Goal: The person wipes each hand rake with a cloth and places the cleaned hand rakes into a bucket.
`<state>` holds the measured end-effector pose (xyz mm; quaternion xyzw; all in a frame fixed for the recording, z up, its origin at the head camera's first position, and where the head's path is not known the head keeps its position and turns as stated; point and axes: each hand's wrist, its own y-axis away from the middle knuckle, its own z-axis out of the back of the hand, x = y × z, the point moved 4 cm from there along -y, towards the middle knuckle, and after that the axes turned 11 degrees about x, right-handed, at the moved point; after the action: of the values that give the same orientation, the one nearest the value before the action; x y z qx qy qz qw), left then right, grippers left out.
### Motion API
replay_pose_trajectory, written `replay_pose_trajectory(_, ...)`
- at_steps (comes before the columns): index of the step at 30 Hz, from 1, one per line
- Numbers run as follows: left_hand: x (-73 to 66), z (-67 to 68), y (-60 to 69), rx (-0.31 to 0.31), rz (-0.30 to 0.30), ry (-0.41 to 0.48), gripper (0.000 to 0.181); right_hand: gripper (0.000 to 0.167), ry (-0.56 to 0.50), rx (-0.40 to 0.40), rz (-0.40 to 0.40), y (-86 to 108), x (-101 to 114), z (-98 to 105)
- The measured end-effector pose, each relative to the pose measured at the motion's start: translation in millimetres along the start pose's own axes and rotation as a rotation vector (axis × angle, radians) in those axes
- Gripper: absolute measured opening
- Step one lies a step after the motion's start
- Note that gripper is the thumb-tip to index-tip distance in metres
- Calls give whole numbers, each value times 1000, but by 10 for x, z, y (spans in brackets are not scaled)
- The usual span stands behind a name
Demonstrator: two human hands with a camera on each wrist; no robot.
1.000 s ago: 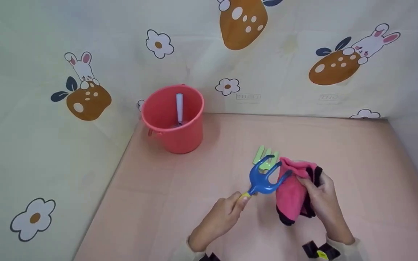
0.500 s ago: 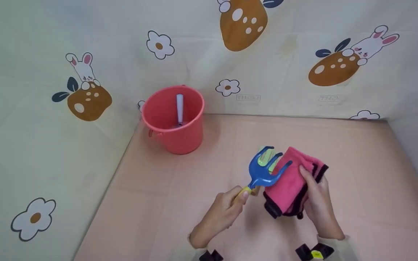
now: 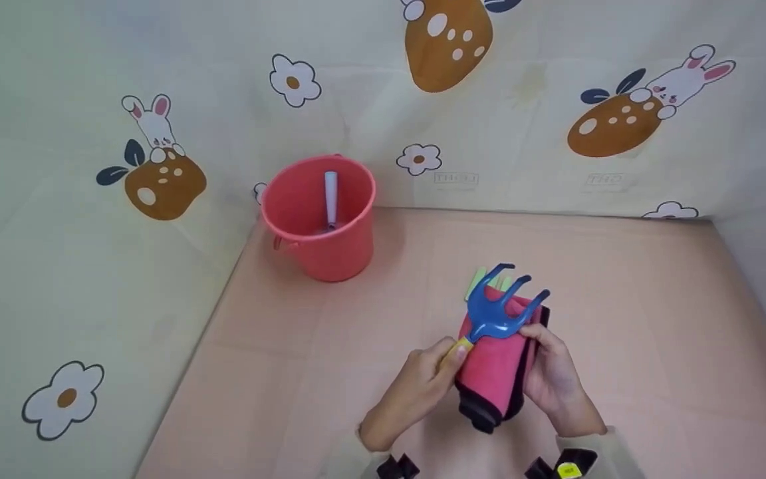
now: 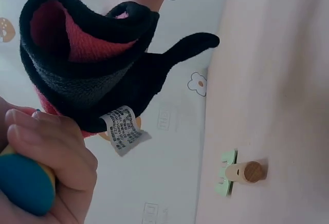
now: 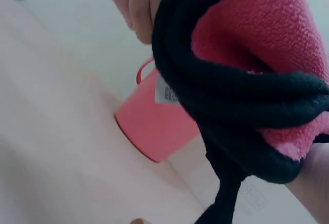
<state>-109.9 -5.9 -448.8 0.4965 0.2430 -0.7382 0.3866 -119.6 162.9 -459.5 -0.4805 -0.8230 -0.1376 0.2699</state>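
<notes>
My left hand (image 3: 416, 382) grips the yellow handle of a blue three-pronged hand fork (image 3: 491, 319), prongs pointing up and away. In the left wrist view the handle's rounded teal end (image 4: 25, 183) pokes out of the fist. A folded pink cloth with black edging (image 3: 493, 376) lies behind the fork, held by my right hand (image 3: 556, 376) with the thumb near the fork's right prong. A printed white label (image 4: 123, 129) and a black strap (image 4: 190, 47) hang from the cloth. The fork head overlaps the cloth in the head view; whether they touch is unclear.
Beyond the cloth, a green rake (image 3: 474, 283) with a wooden handle (image 4: 247, 172) lies on the tabletop (image 3: 276, 372), partly hidden. A red bucket (image 3: 340, 253) stands at the back left with a white-handled tool (image 3: 331, 196) inside. Patterned sheeting (image 3: 356, 120) walls the back and sides.
My right hand has brought the cloth leftward, behind the fork, and its folds have turned. The fork has shifted slightly right and now covers part of the cloth. Bucket and rake stay put.
</notes>
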Motion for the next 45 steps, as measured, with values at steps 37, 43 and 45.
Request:
replay_pose_trajectory(37, 424, 26, 18, 143, 165, 24, 42, 17, 203, -189, 126, -15, 259, 163)
replay_pose_trajectory(43, 485, 15, 26, 153, 202, 23, 42, 21, 493, -254, 214, -1, 318, 133)
replay_pose_trajectory(45, 507, 10, 36, 152, 221, 24, 43, 20, 602, -291, 229, 10, 331, 114)
